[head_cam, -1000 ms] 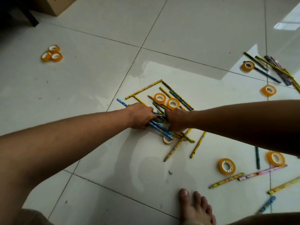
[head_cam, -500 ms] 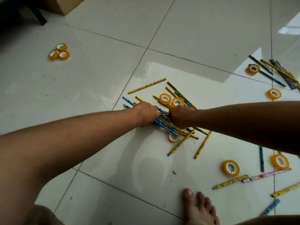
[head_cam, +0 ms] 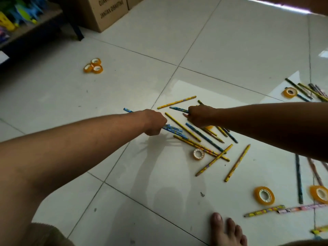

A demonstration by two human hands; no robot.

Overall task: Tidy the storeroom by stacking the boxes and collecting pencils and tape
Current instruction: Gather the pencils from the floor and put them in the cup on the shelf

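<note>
Partly hidden pencils (head_cam: 173, 129) under left hand (head_cam: 154, 123)

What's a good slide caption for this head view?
Left hand grips blue pencils; right hand gathers more.

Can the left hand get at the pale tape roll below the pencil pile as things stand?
Probably not yet: the left hand already grips a bundle of blue pencils. The pale tape roll lies uncovered on the floor, with nothing between.
</note>
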